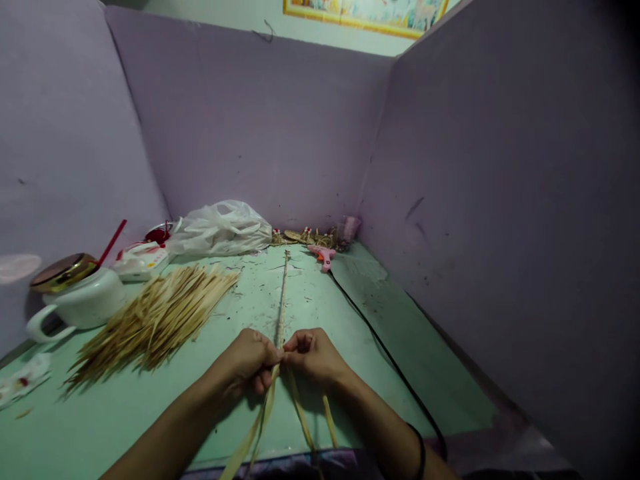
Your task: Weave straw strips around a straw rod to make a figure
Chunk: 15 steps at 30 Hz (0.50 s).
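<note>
A narrow straw braid (283,293) runs straight away from me along the green table. At its near end, my left hand (254,358) pinches the braid between thumb and fingers. Close against it, my right hand (313,357) is also closed on the straw, fingertips almost meeting the left ones. Loose flat straw strands (300,413) fan out from under both hands toward the table's front edge. Exactly which strand each hand grips is hidden by the fingers.
To the left lie a straw bundle (160,317) and a white mug (87,303) with a gold lid. Farther back are a white plastic bag (220,230) and a pink glue gun (324,257), its black cord (385,343) trailing along the right. Purple panels (260,120) enclose the table.
</note>
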Each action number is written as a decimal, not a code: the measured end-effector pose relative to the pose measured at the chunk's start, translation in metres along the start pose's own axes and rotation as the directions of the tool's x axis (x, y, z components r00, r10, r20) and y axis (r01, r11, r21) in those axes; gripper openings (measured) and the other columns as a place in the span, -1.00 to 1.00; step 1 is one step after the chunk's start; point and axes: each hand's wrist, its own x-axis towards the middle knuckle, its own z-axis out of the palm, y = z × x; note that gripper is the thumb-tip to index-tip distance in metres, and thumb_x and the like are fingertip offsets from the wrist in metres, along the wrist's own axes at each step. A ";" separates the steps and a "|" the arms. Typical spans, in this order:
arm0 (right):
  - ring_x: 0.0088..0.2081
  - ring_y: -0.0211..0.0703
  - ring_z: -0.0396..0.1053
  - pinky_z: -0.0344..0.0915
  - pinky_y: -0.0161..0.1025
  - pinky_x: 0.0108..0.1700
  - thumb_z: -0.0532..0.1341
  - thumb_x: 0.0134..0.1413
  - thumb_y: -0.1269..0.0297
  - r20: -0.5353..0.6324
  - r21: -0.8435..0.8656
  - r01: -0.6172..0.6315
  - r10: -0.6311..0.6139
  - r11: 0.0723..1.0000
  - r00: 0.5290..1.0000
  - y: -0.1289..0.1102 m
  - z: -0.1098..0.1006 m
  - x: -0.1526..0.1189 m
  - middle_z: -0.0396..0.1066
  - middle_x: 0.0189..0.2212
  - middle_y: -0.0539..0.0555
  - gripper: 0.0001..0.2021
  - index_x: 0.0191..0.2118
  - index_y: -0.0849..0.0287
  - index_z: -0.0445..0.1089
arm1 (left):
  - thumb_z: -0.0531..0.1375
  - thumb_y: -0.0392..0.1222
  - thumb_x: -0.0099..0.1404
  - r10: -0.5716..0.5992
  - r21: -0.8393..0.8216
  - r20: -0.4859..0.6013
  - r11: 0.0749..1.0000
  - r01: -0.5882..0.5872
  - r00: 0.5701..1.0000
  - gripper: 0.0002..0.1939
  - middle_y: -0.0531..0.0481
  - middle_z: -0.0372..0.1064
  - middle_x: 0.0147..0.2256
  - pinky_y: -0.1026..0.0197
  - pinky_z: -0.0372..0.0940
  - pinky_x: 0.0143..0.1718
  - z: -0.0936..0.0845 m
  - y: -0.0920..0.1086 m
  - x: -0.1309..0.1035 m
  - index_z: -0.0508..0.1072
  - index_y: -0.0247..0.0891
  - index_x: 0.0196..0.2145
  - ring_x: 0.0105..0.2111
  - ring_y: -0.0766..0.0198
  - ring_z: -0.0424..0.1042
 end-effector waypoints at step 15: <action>-0.58 -0.37 0.18 0.07 -0.43 -0.55 0.16 -0.25 0.41 0.037 -0.365 0.168 -0.166 0.916 0.985 -0.006 -0.007 -0.006 0.31 -0.64 -0.02 -0.95 -0.55 0.27 0.33 | 0.03 -0.24 -0.13 0.211 0.107 -0.052 0.973 -0.205 0.976 -0.87 0.18 -0.03 -0.81 0.38 -0.20 -0.72 0.005 -0.006 0.000 0.16 -0.29 -0.73 -0.77 0.51 -0.08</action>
